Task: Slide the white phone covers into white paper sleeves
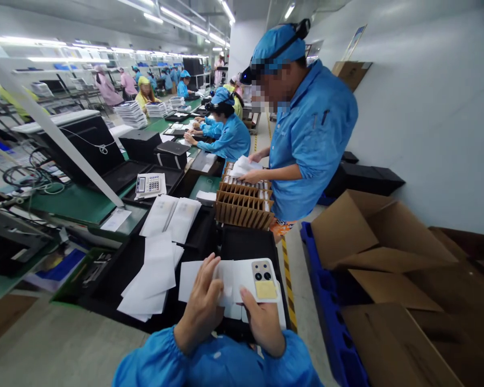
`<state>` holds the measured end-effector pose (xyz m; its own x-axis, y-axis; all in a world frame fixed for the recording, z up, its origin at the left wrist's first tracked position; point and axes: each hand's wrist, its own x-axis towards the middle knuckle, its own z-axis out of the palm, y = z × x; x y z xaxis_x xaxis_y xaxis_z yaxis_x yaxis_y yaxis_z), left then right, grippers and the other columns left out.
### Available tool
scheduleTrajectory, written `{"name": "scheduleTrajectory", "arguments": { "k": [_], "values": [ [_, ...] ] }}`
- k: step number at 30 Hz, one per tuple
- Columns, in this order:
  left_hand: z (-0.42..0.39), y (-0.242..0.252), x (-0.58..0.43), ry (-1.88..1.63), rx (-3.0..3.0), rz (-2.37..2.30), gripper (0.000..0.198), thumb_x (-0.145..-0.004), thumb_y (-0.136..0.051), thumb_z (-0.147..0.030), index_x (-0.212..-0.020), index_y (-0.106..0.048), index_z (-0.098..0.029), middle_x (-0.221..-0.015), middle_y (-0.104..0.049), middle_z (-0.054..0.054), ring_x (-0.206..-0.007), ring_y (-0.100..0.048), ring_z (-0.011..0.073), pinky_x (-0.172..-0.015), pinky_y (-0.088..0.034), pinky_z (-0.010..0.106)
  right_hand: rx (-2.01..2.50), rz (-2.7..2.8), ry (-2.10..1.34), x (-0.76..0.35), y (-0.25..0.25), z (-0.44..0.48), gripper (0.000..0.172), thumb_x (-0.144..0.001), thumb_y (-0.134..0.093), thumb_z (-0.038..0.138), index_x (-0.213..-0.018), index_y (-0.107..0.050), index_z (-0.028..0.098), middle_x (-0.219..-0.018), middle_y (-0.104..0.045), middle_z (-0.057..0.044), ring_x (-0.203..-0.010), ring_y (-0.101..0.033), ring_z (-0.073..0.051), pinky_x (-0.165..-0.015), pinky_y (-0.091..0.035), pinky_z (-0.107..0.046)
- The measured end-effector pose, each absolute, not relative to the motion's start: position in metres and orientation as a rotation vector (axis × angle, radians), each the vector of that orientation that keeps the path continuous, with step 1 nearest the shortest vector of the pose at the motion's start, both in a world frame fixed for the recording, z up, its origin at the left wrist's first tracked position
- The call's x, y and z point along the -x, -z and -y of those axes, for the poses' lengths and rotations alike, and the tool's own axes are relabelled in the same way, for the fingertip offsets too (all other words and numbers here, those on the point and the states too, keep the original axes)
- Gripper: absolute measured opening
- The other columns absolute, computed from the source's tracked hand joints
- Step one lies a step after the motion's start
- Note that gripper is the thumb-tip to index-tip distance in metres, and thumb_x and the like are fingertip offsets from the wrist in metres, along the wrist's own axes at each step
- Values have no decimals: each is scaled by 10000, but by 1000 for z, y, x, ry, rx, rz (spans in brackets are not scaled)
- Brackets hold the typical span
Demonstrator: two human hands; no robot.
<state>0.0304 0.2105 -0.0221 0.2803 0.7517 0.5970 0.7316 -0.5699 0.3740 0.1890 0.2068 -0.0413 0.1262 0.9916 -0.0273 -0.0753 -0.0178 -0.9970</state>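
A white phone (245, 273) with a camera block and a yellow label at its right end lies in my right hand (266, 322). The thumb presses on its back and the fingers are underneath. A white paper-like sleeve (188, 275) extends to the left and appears to cover the phone's left part. My left hand (199, 301) is on that sleeve, its fingers bent against it. More white flat pieces show beneath the phone, partly hidden by my hands. To the left, loose white sleeves (153, 269) lie fanned out on a black tray (105, 298), below two stacks of sleeves (181, 217).
A co-worker (310, 118) stands ahead on the right, hands over a brown divided carton (242, 207). A calculator (148, 184) rests on the green bench (80, 201). Open cardboard boxes (387, 231) and a blue pallet (326, 301) are to the right.
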Motion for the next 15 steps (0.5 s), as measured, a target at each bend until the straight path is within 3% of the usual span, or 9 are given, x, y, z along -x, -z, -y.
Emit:
{"name": "scheduleTrajectory", "arguments": {
  "k": [3, 7, 11, 15],
  "values": [
    [-216, 11, -24, -972, -2445, -1426, 404, -606, -568, -78, -923, -354, -206, -1407, -379, 252, -1367, -340, 401, -1089, -317, 674, 1285, 1182, -1228, -198, 39, -208, 493, -762, -644, 586, -1059, -716, 199, -1083, -735, -135, -1109, -649, -306, -1039, -460, -497],
    [-219, 7, -23, -903, -2442, -1439, 429, -580, -616, -132, -910, -353, -210, -1128, -529, 167, -1043, -556, 332, -887, -493, 569, 1274, 1260, -1257, -198, 40, -211, 431, -777, -662, 502, -1072, -678, 188, -1026, -740, -139, -1037, -683, -302, -945, -542, -464],
    [-217, 13, -30, -989, -2372, -1595, 411, -591, -635, -163, -866, -334, -222, -1005, -514, 117, -878, -544, 284, -719, -514, 466, 1146, 1142, -992, -193, 39, -212, 605, -772, -701, 404, -1296, -456, 226, -1198, -647, -146, -1000, -689, -260, -830, -597, -408],
    [-217, 16, -37, -1085, -2284, -1605, 403, -633, -658, -229, -865, -329, -227, -1002, -487, 110, -874, -534, 273, -718, -517, 454, 1130, 1418, -754, -194, 36, -208, 476, -841, -626, 349, -1286, -488, 251, -1242, -623, -123, -1077, -655, -256, -877, -580, -401]
  ]
}}
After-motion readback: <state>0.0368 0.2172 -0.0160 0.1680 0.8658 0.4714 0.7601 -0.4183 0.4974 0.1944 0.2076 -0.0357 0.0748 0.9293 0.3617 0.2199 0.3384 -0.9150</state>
